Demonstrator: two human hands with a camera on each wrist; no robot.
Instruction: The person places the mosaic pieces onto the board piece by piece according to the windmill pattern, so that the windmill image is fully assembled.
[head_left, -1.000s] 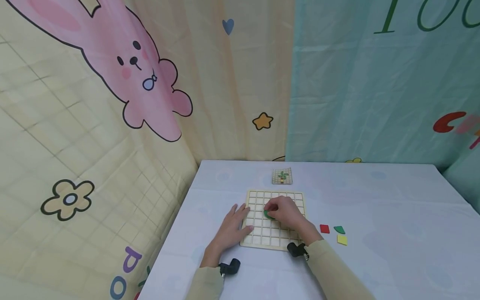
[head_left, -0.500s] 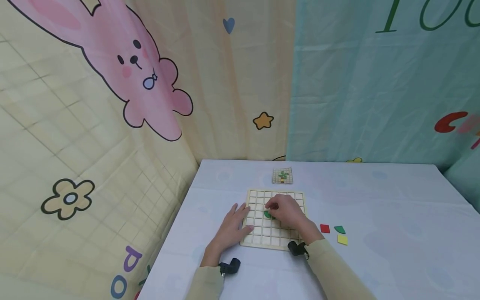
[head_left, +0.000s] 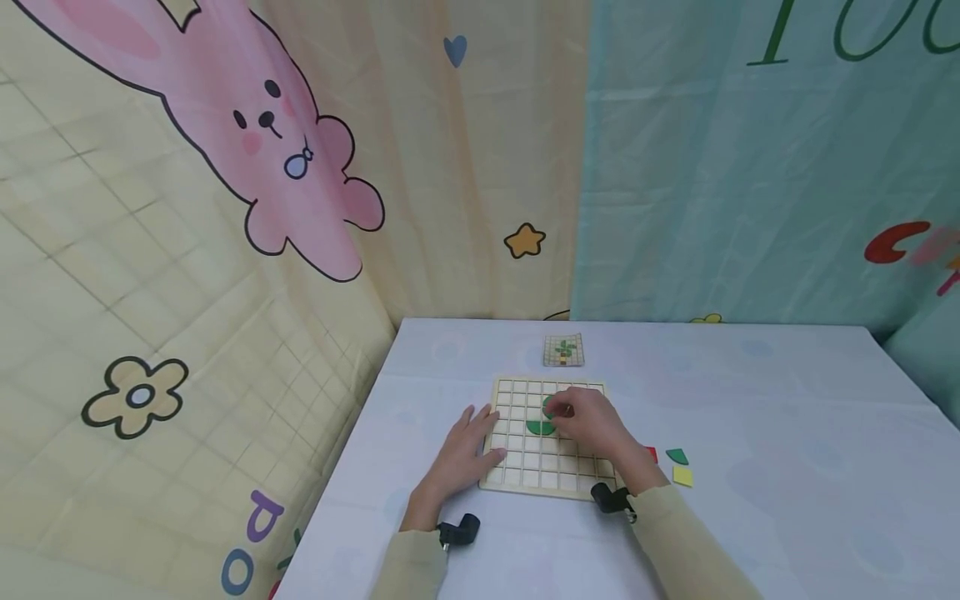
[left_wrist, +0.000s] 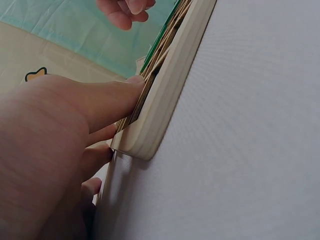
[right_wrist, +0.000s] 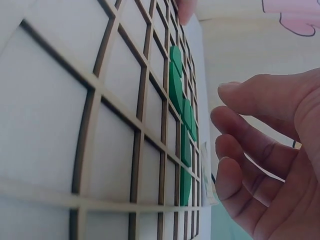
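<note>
A square wooden board divided into a grid (head_left: 530, 482) lies on the table. In the head view green pieces (head_left: 540, 427) sit in its cells, some partly hidden by my right hand. The right wrist view shows several green pieces (right_wrist: 175, 90) set in neighbouring cells. My right hand (head_left: 592, 423) hovers over them with loosely bent fingers, and nothing shows between thumb and fingertips. At the board's left edge rests my left hand (head_left: 459, 457), fingers spread. Its thumb (left_wrist: 117, 97) lies on the board's top face, while the other fingers touch the side.
Right of the board lie a green quarter-circle piece (head_left: 677, 457), a yellow square piece (head_left: 682, 476) and a red piece (head_left: 652, 454) mostly covered by my right wrist. A small picture card (head_left: 563, 350) with a grid design is behind the board on the white-covered table (head_left: 795, 433).
My right hand has shifted to the right and lifted off the green pieces, uncovering more of them. The forearm now covers most of the red piece. My left hand stays put.
</note>
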